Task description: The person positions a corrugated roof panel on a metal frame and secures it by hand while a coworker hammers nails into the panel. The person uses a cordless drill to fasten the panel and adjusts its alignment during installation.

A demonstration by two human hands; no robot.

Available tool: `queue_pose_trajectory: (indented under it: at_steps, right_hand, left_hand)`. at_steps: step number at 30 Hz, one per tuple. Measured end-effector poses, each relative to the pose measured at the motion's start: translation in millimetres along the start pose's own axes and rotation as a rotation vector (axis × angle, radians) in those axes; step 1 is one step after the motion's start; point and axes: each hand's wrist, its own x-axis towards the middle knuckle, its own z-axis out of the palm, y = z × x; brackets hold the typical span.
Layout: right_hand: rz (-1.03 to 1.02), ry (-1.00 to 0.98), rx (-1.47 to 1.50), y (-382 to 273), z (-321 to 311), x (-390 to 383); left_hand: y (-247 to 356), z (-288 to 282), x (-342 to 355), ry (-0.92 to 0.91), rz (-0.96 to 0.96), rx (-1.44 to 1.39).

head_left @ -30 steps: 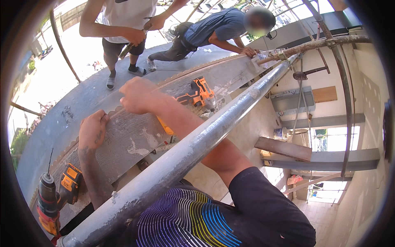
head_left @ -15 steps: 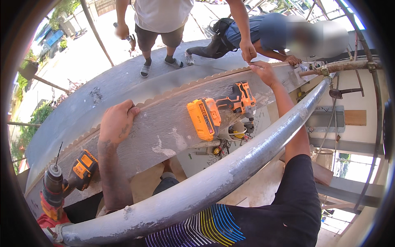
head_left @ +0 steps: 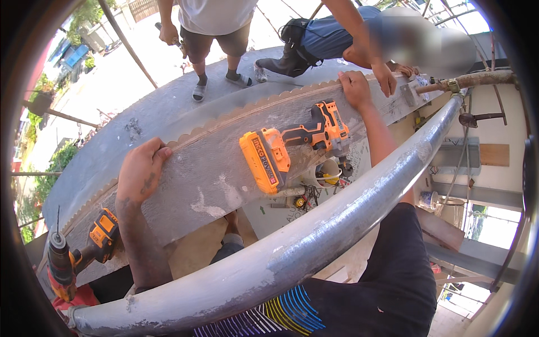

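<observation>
My left hand (head_left: 140, 168) grips the edge of a long scalloped trim strip (head_left: 236, 109) running along a grey board (head_left: 208, 180). Farther right, my right hand (head_left: 356, 90) holds the same strip, fingers bent over it, close to a co-worker's hanging hand (head_left: 384, 78). An orange cordless power tool (head_left: 295, 140) lies on the board between my hands. Left of my left wrist is a red and black drill (head_left: 64, 261) with a long bit, beside another orange-battery tool (head_left: 98, 236).
A steel pipe (head_left: 292, 247) crosses in front of my body. Beyond the board, two co-workers, one standing (head_left: 216, 22), one bent low (head_left: 331, 39), are on a curved grey ledge (head_left: 140, 112). Scaffold poles (head_left: 485, 78) stand right. A bucket (head_left: 323, 171) sits below the board.
My right hand has moved far right along the strip, uncovering the orange tool. The standing co-worker has lowered their tool and reached one arm down toward the board's right part.
</observation>
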Motion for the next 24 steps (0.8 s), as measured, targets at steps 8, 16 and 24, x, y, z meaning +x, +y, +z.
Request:
queue_pose_trajectory:
  at_steps: [8, 16, 24]
  right_hand:
    - [-0.065, -0.057, -0.048, -1.5, 2.0, 5.1]
    - [-0.033, -0.126, -0.062, 6.9, -0.7, 6.5]
    - [-0.115, -0.114, -0.008, 9.6, -3.5, 6.4]
  left_hand:
    - [-8.5, 4.4, -9.5, 0.053, 0.095, 0.084]
    - [-9.3, 6.3, -8.7, 0.031, 0.107, 0.164]
    - [-12.1, 9.5, -10.1, 0.058, 0.132, 0.179]
